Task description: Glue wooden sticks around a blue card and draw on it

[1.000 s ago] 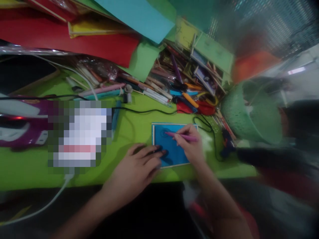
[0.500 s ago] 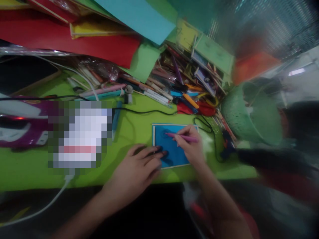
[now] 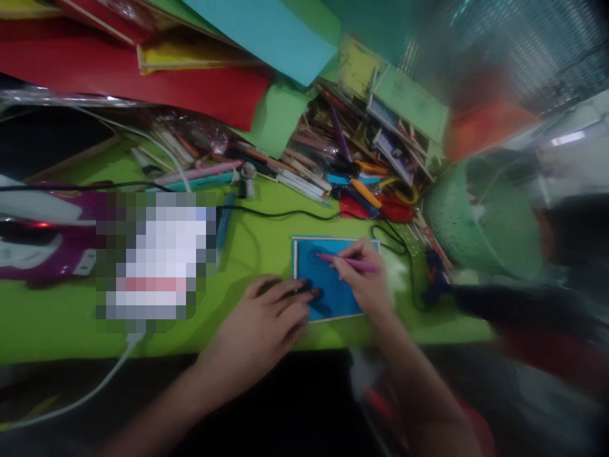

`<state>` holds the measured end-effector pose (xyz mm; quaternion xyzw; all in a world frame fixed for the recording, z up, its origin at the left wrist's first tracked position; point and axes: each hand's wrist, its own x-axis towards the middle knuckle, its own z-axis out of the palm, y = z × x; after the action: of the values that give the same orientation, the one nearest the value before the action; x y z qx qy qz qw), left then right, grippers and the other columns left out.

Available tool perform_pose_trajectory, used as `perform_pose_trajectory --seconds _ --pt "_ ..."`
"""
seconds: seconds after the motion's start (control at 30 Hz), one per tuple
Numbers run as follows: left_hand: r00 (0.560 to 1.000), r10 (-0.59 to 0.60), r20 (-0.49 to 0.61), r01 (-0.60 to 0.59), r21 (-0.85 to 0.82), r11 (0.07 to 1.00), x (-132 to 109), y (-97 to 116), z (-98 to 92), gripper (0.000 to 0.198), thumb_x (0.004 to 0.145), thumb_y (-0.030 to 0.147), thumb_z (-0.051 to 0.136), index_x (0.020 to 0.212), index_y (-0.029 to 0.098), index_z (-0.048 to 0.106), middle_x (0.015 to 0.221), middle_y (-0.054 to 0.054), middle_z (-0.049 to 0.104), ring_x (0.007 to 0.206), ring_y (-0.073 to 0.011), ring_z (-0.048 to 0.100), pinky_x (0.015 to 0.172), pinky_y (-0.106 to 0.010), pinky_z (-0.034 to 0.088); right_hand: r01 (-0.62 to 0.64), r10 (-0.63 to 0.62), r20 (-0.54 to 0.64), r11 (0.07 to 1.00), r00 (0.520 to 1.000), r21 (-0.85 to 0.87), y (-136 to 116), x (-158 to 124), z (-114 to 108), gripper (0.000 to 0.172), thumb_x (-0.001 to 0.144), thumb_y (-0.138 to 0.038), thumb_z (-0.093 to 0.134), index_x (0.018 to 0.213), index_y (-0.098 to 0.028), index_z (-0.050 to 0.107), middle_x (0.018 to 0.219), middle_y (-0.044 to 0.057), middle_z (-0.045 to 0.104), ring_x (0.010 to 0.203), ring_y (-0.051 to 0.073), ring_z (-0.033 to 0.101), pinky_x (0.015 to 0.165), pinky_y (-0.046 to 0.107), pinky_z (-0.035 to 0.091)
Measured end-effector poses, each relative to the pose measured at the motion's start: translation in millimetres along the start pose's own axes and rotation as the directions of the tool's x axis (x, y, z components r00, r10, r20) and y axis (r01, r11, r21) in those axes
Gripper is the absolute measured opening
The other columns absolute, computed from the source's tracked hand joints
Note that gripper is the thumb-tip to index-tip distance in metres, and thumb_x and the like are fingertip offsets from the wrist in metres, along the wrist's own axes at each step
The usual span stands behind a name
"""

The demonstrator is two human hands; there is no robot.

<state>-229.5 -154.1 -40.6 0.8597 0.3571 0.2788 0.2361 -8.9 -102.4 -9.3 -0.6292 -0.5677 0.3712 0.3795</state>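
A blue rectangular panel (image 3: 335, 298) with pale thin strips along its edges lies flat near the front of the green table. My left hand (image 3: 273, 314) rests at its left side, fingers stretched out and fingertips on the blue surface. In my right hand (image 3: 364, 276) is a purple pen (image 3: 356, 262), held in a writing grip. Its tip points left and meets the panel's upper left part, beside a small dark round drawn mark (image 3: 314, 252). The panel's right edge is partly covered by my right hand.
A blurred-out phone-like object (image 3: 157, 254) with a white cable lies left. Pens and markers (image 3: 299, 181), scissors and cutters crowd the back. A green basket (image 3: 476, 216) stands right. Black cords (image 3: 280, 214) cross the green tabletop (image 3: 257, 247). Coloured sheets (image 3: 266, 38) lie behind.
The view has shifted very slightly, moving things a little to the right. Both hands, the pen and the panel keep nearly the same positions.
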Motion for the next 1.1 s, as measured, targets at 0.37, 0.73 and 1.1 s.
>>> perform_pose_trajectory --seconds 0.37,0.73,1.1 --pt "1.0 0.013 -0.014 -0.013 0.014 1.0 1.0 0.5 -1.3 0.019 0.111 0.032 0.047 0.103 0.025 0.063 0.13 0.003 0.077 0.13 -0.0233 0.065 0.109 -0.046 0.032 0.013 -0.013 0.013 1.0 1.0 0.006 -2.7 0.6 1.6 0.017 0.082 -0.034 0.072 0.079 -0.023 0.059 0.068 -0.003 0.063 0.064 0.014 0.063 0.058 0.025 0.05" --pt "1.0 0.004 -0.013 -0.004 0.02 1.0 -0.7 0.0 1.1 0.022 0.112 0.034 0.046 0.103 0.025 0.064 0.13 0.003 0.077 0.13 -0.0235 0.065 0.11 -0.046 0.032 -0.001 0.001 0.007 1.0 1.0 0.029 2.2 0.5 2.1 0.02 0.082 -0.036 0.074 0.082 -0.023 0.059 0.071 -0.003 0.064 0.061 0.012 0.061 0.055 0.024 0.048" --pt "1.0 0.01 -0.012 -0.01 0.016 1.0 0.3 -0.1 0.0 0.017 0.11 0.031 0.049 0.104 0.025 0.064 0.132 0.002 0.076 0.129 -0.0231 0.066 0.109 -0.047 0.037 -0.003 0.003 0.024 1.0 1.0 0.029 2.3 1.3 0.9 0.024 0.083 -0.04 0.076 0.083 -0.024 0.058 0.072 -0.003 0.063 0.06 0.012 0.059 0.056 0.025 0.049"
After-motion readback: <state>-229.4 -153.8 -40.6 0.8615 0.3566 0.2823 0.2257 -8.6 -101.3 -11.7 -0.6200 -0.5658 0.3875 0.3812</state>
